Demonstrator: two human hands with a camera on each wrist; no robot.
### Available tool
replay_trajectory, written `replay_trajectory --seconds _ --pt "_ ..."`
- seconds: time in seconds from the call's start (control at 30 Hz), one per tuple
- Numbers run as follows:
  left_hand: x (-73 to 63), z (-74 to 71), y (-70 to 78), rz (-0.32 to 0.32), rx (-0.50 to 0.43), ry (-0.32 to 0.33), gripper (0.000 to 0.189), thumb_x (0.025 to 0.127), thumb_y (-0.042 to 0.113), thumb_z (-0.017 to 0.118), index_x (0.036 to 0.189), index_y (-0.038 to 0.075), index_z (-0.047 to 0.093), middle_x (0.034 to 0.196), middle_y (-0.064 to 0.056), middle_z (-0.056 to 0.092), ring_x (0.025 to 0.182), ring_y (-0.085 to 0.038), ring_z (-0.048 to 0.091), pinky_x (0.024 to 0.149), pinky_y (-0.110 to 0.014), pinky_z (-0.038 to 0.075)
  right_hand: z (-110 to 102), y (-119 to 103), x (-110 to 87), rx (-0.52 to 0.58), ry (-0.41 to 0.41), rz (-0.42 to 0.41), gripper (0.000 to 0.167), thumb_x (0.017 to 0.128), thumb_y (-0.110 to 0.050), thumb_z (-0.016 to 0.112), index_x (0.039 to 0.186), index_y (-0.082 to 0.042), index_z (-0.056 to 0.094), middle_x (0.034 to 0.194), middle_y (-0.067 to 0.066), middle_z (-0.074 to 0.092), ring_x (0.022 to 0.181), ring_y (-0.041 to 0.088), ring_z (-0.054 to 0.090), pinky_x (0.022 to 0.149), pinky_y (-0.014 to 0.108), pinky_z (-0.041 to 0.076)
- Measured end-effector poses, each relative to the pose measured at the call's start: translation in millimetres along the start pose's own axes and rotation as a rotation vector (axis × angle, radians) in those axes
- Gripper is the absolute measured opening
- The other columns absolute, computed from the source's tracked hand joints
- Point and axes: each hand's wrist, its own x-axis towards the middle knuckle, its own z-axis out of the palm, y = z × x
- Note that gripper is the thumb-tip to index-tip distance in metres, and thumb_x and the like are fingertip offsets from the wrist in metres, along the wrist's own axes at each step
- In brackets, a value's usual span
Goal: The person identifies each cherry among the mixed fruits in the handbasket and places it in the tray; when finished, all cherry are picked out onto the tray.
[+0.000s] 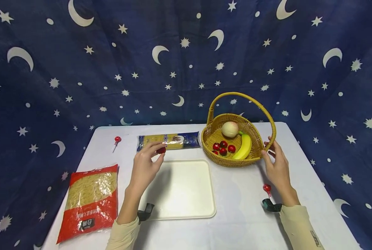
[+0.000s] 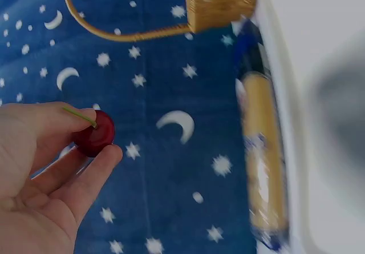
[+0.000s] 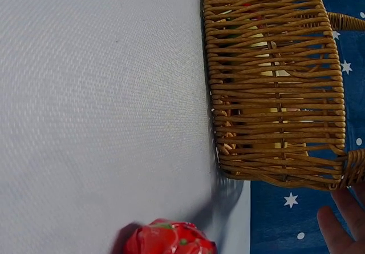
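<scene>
My left hand [image 1: 146,166] pinches a dark red cherry [image 2: 98,137] with a green stem between thumb and fingertips. In the head view that hand is raised over the back left of the white tray [image 1: 189,189], overlapping the spaghetti pack behind it. At the right, my right hand [image 1: 277,166] holds the wicker basket [image 1: 218,159] by its side, where the arched handle meets the rim. Inside the basket lie a peach [image 1: 230,129], a banana [image 1: 244,146] and several cherries [image 1: 223,151]. The right wrist view shows fingertips [image 3: 332,225] right at the handle's base.
A spaghetti pack [image 1: 186,140] lies behind the tray. One red lollipop [image 1: 117,139] is at the back left; another lollipop [image 1: 267,188] lies by my right wrist. A red pasta bag [image 1: 90,203] lies at the left. A starry curtain [image 1: 186,62] hangs behind the table.
</scene>
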Motion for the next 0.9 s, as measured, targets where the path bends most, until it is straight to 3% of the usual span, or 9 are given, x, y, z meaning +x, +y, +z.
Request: replay_trajectory --seconds 0.23,0.57,0.73,0.9 --pt "-29.1 -4.7 -27.6 -0.122 0.007 -0.004 0.031 0.088 -0.003 0.081 0.119 -0.002 0.078 0.126 -0.017 0.075 0.108 -0.034 0.078 0.092 -0.043 0.065 -0.2 -0.5 -0.1 0.002 0.016 -0.007 0.061 0.106 -0.010 0.063 0.163 -0.021 0.043 0.144 0.022 0.064 0.124 -0.025 0.044 0.105 -0.002 0.038" --pt "-58.4 21.2 -69.3 -0.194 0.093 -0.082 0.030 0.088 -0.004 0.080 0.118 -0.001 0.079 0.123 -0.017 0.076 0.106 -0.035 0.078 0.090 -0.047 0.065 0.9 -1.6 -1.8 -0.012 0.002 0.020 0.063 0.107 -0.014 0.063 0.164 -0.029 0.041 0.146 0.020 0.063 0.123 -0.026 0.043 0.105 -0.002 0.038" --pt "-67.8 31.5 -78.8 -0.213 0.141 -0.168 0.030 0.088 -0.003 0.079 0.118 0.001 0.078 0.125 -0.017 0.075 0.111 -0.036 0.076 0.093 -0.048 0.064 1.8 -0.1 -1.8 -0.003 0.006 -0.005 0.064 0.107 -0.012 0.063 0.164 -0.027 0.041 0.146 0.022 0.063 0.125 -0.025 0.043 0.105 -0.002 0.038" --pt "-70.2 35.1 -78.5 -0.179 0.166 -0.197 0.031 0.086 -0.005 0.080 0.116 0.001 0.079 0.123 -0.018 0.075 0.110 -0.037 0.076 0.092 -0.050 0.063 1.9 0.4 -1.5 -0.003 0.011 -0.012 0.064 0.106 -0.010 0.064 0.164 -0.025 0.041 0.145 0.022 0.063 0.124 -0.026 0.044 0.105 -0.002 0.037"
